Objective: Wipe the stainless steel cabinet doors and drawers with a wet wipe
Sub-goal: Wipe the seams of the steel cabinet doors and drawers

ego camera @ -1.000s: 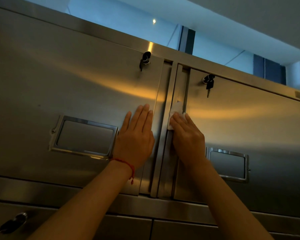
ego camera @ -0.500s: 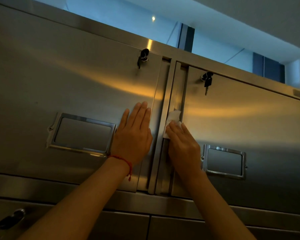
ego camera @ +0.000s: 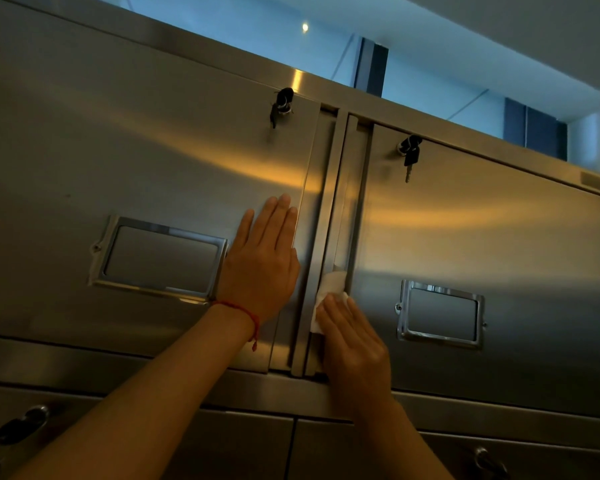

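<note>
Two stainless steel cabinet doors fill the view: the left door and the right door, meeting at a vertical recessed handle strip. My left hand lies flat with straight fingers on the left door, just beside its edge. My right hand presses a white wet wipe with straight fingers against the right door's inner edge strip, low down near the door's bottom. Most of the wipe is hidden under my fingers.
Each door has a lock with hanging keys, left keys and right keys, and a framed label holder, left holder and right holder. Drawers with dark handles run below. Glass panels and ceiling show above.
My right hand has slid the wipe down the edge strip of the right door, from mid height to near its bottom. My left hand has stayed flat on the left door.
</note>
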`<state>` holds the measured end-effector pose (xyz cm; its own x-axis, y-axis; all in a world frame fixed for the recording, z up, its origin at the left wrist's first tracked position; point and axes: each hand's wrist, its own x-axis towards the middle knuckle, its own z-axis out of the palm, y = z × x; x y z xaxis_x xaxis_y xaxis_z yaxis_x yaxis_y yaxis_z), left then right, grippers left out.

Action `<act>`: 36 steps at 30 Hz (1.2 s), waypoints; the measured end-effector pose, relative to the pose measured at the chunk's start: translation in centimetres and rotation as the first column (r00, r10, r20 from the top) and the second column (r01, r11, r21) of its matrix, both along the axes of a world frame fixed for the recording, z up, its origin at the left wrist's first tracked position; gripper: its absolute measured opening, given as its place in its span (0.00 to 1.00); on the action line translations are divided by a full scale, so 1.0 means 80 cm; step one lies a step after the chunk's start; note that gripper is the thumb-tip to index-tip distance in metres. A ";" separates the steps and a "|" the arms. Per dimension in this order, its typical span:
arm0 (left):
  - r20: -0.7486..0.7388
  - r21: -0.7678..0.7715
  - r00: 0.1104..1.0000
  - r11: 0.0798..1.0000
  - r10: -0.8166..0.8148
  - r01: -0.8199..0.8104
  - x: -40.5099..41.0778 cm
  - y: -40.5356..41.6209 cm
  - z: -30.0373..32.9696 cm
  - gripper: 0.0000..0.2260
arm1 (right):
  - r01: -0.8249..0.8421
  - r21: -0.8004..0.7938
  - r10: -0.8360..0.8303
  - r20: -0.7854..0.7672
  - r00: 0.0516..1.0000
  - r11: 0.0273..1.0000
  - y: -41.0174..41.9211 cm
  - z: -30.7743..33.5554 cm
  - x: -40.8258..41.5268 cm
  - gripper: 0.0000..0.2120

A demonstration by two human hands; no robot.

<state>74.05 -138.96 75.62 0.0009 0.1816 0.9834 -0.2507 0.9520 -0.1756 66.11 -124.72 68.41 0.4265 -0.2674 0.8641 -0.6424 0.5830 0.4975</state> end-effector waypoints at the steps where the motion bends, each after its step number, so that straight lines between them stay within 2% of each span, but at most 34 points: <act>1: 0.000 -0.001 1.000 1.000 0.002 -0.002 0.000 0.000 0.000 0.23 | -0.006 -0.005 0.006 -0.018 1.000 1.000 0.000 -0.005 -0.001 0.14; 2: -0.001 -0.002 1.000 1.000 0.000 0.000 0.000 0.000 0.000 0.23 | -0.008 -0.007 0.008 -0.029 1.000 1.000 0.001 -0.009 -0.003 0.12; 11: 0.004 -0.001 1.000 1.000 -0.010 0.010 -0.002 -0.001 -0.001 0.23 | -0.034 0.006 0.034 -0.060 0.998 0.999 0.003 -0.044 -0.003 0.11; 18: 0.015 0.012 1.000 1.000 -0.020 0.020 -0.001 -0.001 -0.001 0.23 | 0.034 0.081 -0.029 -0.058 0.998 0.996 0.012 -0.059 0.001 0.12; 23: 0.022 0.014 1.000 1.000 -0.015 0.014 0.002 0.001 -0.001 0.23 | -0.022 0.096 0.025 -0.029 0.999 0.995 0.022 -0.051 0.010 0.13; 29: 0.021 0.013 1.000 1.000 -0.021 0.021 0.003 0.001 -0.001 0.23 | -0.150 -0.045 0.152 0.041 0.988 0.988 0.021 -0.046 0.020 0.13; 32: 0.024 0.009 1.000 1.000 -0.007 0.007 0.002 0.000 -0.001 0.24 | -0.208 -0.100 0.213 0.048 0.976 0.973 0.014 -0.032 0.025 0.17; 36: 0.022 0.008 1.000 1.000 0.002 -0.003 0.001 -0.001 0.000 0.23 | -0.197 -0.103 0.198 0.001 0.980 0.975 0.000 -0.005 0.027 0.14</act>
